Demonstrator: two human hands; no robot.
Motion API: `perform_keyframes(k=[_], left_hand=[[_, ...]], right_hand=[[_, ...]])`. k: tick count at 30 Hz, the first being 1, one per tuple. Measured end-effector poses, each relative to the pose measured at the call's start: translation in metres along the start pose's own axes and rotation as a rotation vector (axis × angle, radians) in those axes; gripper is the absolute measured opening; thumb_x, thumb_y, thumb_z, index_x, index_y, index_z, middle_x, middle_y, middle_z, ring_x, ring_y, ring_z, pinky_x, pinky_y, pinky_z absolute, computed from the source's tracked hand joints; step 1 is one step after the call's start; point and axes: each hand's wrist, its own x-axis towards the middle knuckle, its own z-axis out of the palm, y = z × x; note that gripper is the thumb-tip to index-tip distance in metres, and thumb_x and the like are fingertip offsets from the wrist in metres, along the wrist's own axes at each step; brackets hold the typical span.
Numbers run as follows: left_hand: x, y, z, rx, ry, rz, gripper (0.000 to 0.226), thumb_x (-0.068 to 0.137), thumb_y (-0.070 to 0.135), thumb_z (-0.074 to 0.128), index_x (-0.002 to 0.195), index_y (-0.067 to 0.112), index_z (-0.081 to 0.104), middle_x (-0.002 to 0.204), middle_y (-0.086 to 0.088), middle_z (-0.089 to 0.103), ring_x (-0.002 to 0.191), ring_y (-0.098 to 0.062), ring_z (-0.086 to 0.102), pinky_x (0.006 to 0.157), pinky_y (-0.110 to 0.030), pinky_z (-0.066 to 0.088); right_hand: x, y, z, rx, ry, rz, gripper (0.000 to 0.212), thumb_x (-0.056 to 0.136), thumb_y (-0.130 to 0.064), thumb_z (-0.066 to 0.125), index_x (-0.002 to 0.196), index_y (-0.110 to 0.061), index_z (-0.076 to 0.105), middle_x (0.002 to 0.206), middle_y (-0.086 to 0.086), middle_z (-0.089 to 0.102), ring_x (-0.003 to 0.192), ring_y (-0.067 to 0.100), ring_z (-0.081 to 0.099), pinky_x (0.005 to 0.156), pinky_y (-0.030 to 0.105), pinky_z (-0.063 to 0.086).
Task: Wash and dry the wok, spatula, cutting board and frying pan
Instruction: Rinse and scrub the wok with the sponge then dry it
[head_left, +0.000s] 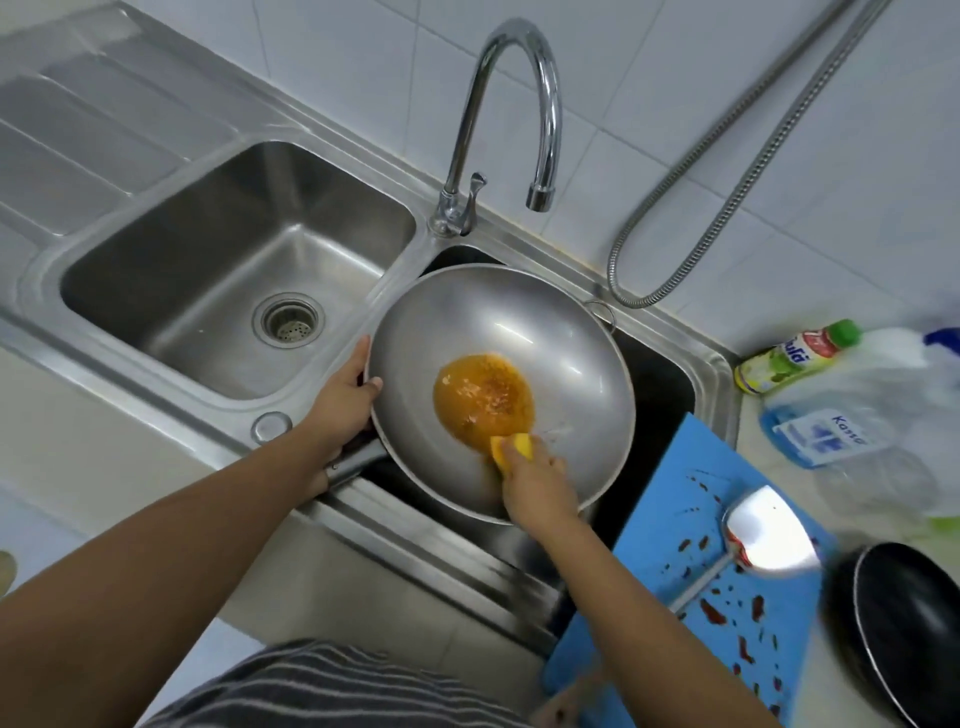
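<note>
The left hand (343, 400) grips the wok (519, 322) by its left rim. The right hand (537, 480) pinches a yellow sponge (511, 448) against the wok's near inside, at the edge of an orange sauce puddle (483, 400). The wok sits over the right sink basin (670, 384). To its right on the tabletop, the spatula (769, 530) lies on the stained blue cutting board (675, 519), with the black frying pan (904, 623) just right of it. Farther right lie a green-capped bottle (795, 356) and a blue-liquid bottle (841, 426), their labels too blurred to read.

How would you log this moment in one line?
step: scrub wok | left hand: grips wok rim | right hand: holds sponge at orange residue | faucet: not running | cutting board, spatula: stained
</note>
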Motion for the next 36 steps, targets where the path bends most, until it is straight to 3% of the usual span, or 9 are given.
perform_keyframes(k=[6, 10, 13, 15, 19, 21, 24, 29, 36], left_hand=[[0.005, -0.004, -0.003, 0.049, -0.012, 0.018, 0.062, 0.102, 0.014, 0.045, 0.154, 0.034, 0.017, 0.158, 0.006, 0.028, 0.143, -0.019, 0.03, 0.118, -0.045, 0.027], [0.007, -0.004, -0.003, 0.037, -0.022, -0.009, 0.064, 0.103, 0.014, 0.044, 0.154, 0.037, 0.015, 0.157, 0.006, 0.031, 0.141, -0.023, 0.034, 0.115, -0.048, 0.032], [0.006, -0.004, -0.004, -0.004, -0.05, -0.038, 0.064, 0.103, 0.016, 0.043, 0.152, 0.044, 0.012, 0.157, 0.008, 0.032, 0.138, -0.025, 0.038, 0.112, -0.051, 0.037], [0.006, -0.005, -0.004, -0.039, -0.057, -0.056, 0.064, 0.103, 0.017, 0.043, 0.151, 0.047, 0.012, 0.156, 0.01, 0.032, 0.137, -0.025, 0.04, 0.111, -0.052, 0.038], [0.007, -0.006, -0.004, -0.028, -0.057, -0.045, 0.064, 0.102, 0.018, 0.044, 0.151, 0.047, 0.014, 0.155, 0.009, 0.034, 0.137, -0.024, 0.041, 0.111, -0.052, 0.037], [0.008, -0.008, -0.005, -0.01, -0.045, -0.033, 0.064, 0.102, 0.017, 0.045, 0.152, 0.044, 0.014, 0.155, 0.006, 0.037, 0.136, -0.025, 0.042, 0.11, -0.052, 0.038], [0.007, -0.006, -0.004, 0.0, -0.038, -0.032, 0.064, 0.103, 0.016, 0.044, 0.152, 0.043, 0.015, 0.154, 0.005, 0.037, 0.135, -0.024, 0.042, 0.11, -0.052, 0.039], [0.007, -0.008, -0.004, 0.028, -0.019, -0.021, 0.063, 0.102, 0.019, 0.045, 0.151, 0.046, 0.016, 0.156, 0.008, 0.032, 0.139, -0.022, 0.038, 0.112, -0.051, 0.036], [0.01, -0.014, -0.003, 0.09, 0.008, 0.005, 0.062, 0.103, 0.018, 0.044, 0.152, 0.043, 0.015, 0.157, 0.014, 0.023, 0.144, -0.013, 0.024, 0.12, -0.04, 0.024]], right_hand=[[-0.031, -0.067, -0.012, 0.898, -0.115, -0.211, 0.042, 0.101, -0.009, 0.05, 0.143, -0.013, 0.048, 0.144, -0.007, 0.044, 0.127, 0.002, 0.038, 0.085, -0.007, 0.027], [-0.035, -0.029, -0.021, 0.741, -0.222, -0.123, 0.039, 0.101, -0.024, 0.052, 0.139, -0.027, 0.053, 0.131, -0.012, 0.055, 0.118, 0.017, 0.057, 0.091, 0.018, 0.049], [-0.03, 0.013, -0.027, 0.077, -0.071, 0.057, 0.034, 0.1, -0.044, 0.041, 0.129, -0.044, 0.059, 0.126, 0.002, 0.056, 0.113, 0.028, 0.052, 0.098, 0.043, 0.045], [-0.03, 0.015, -0.024, -0.009, -0.024, 0.112, 0.037, 0.1, -0.05, 0.036, 0.128, -0.044, 0.06, 0.131, 0.004, 0.052, 0.121, 0.029, 0.044, 0.103, 0.045, 0.04], [-0.038, -0.046, -0.009, 0.692, -0.152, -0.14, 0.054, 0.088, -0.068, 0.044, 0.131, -0.039, 0.06, 0.137, -0.014, 0.057, 0.128, 0.01, 0.05, 0.109, 0.029, 0.037], [-0.025, -0.072, 0.009, 0.752, -0.108, -0.223, 0.062, 0.084, -0.068, 0.041, 0.139, -0.041, 0.051, 0.143, -0.01, 0.051, 0.134, 0.01, 0.041, 0.116, 0.032, 0.029], [0.003, -0.076, 0.019, 0.649, -0.108, -0.227, 0.054, 0.093, -0.06, 0.04, 0.144, -0.044, 0.041, 0.149, -0.001, 0.04, 0.14, 0.024, 0.03, 0.118, 0.044, 0.021], [0.046, -0.044, 0.006, 0.032, -0.042, -0.229, 0.05, 0.104, -0.04, 0.034, 0.152, -0.046, 0.019, 0.162, -0.002, 0.011, 0.136, 0.037, 0.02, 0.113, 0.047, 0.026], [0.106, -0.035, -0.007, -0.095, 0.201, -0.077, 0.057, 0.102, -0.034, 0.039, 0.153, -0.042, 0.015, 0.162, 0.007, 0.01, 0.134, 0.038, 0.028, 0.108, 0.05, 0.029]])
